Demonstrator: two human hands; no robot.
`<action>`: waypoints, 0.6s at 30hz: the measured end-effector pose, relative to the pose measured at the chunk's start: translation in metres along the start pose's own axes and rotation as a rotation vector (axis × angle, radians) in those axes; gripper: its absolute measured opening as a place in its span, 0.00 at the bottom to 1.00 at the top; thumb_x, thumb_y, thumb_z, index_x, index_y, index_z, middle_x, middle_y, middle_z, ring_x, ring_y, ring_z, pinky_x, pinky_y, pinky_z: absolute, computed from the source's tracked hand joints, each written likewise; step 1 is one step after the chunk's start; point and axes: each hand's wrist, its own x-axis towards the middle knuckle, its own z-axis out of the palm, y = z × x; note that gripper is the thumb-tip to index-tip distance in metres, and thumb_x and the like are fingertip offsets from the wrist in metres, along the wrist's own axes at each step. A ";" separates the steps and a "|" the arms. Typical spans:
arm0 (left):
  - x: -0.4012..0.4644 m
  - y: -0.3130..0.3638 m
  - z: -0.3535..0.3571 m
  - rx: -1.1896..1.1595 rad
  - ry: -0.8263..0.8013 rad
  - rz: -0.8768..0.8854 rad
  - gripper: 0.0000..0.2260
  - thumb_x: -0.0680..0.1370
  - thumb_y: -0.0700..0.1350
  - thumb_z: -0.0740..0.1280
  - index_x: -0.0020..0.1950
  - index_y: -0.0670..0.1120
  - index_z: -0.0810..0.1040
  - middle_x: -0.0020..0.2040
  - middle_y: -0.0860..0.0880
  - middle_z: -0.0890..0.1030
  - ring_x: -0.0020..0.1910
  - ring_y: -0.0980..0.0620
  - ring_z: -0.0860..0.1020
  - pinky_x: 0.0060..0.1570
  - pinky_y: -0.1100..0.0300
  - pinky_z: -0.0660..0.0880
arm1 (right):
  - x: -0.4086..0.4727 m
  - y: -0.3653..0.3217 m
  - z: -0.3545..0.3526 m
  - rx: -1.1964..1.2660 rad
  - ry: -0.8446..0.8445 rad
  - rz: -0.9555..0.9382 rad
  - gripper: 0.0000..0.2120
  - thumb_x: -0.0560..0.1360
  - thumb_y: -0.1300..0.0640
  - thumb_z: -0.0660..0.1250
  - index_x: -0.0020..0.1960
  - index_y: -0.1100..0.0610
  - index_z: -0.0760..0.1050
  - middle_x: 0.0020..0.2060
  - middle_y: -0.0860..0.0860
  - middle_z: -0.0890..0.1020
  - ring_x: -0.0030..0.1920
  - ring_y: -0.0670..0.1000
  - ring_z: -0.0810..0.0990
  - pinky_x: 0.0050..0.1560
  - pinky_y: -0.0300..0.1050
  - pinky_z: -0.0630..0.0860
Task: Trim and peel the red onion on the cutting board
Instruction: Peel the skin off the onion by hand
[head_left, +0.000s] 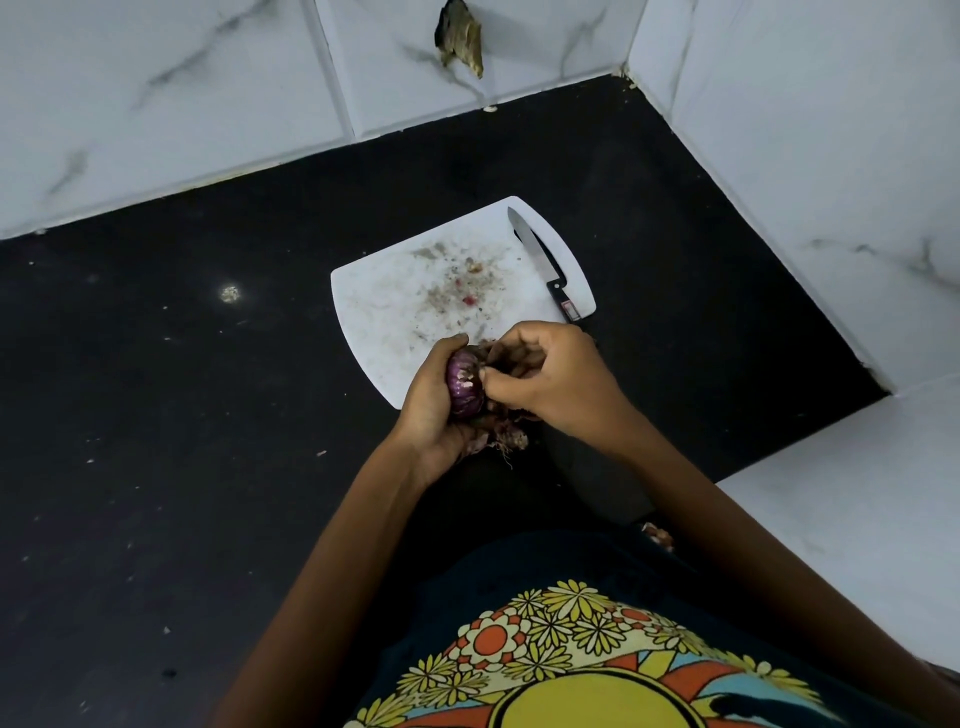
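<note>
A: Where's the round, glossy purple-red onion (464, 388)?

B: Cupped in the left hand (434, 410), over the near edge of the white plastic cutting board (384, 306). The right hand (550, 376) has its fingers (496, 387) pinching papery brown skin (501, 439) at the onion.

A: And around it?

B: A black-handled steel knife (543, 265) lies on the board; speckled black bench (156, 389), marbled white tile walls (171, 78).

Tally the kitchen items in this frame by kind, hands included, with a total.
Hands: 2, left hand and right hand
Red onion: 1
Knife: 1
Cutting board: 1
Total: 5
</note>
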 end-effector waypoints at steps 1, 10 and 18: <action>0.001 0.000 0.000 -0.005 -0.002 0.006 0.19 0.80 0.52 0.54 0.47 0.42 0.81 0.41 0.45 0.85 0.35 0.53 0.83 0.35 0.63 0.79 | 0.001 0.000 -0.001 0.007 0.005 -0.003 0.04 0.68 0.62 0.73 0.40 0.55 0.79 0.33 0.47 0.82 0.34 0.43 0.80 0.40 0.44 0.81; 0.001 -0.001 -0.001 -0.118 0.012 -0.070 0.17 0.80 0.50 0.54 0.49 0.41 0.78 0.37 0.44 0.82 0.26 0.50 0.79 0.25 0.65 0.74 | 0.004 0.014 -0.005 -0.084 0.121 0.009 0.01 0.71 0.65 0.71 0.42 0.62 0.79 0.31 0.51 0.81 0.29 0.41 0.77 0.30 0.29 0.74; 0.004 -0.001 -0.002 -0.142 0.060 -0.070 0.14 0.77 0.50 0.56 0.42 0.42 0.75 0.37 0.45 0.78 0.29 0.49 0.77 0.31 0.63 0.73 | -0.001 0.010 -0.004 -0.146 0.028 -0.028 0.06 0.71 0.60 0.71 0.47 0.58 0.81 0.42 0.50 0.81 0.41 0.46 0.80 0.42 0.31 0.74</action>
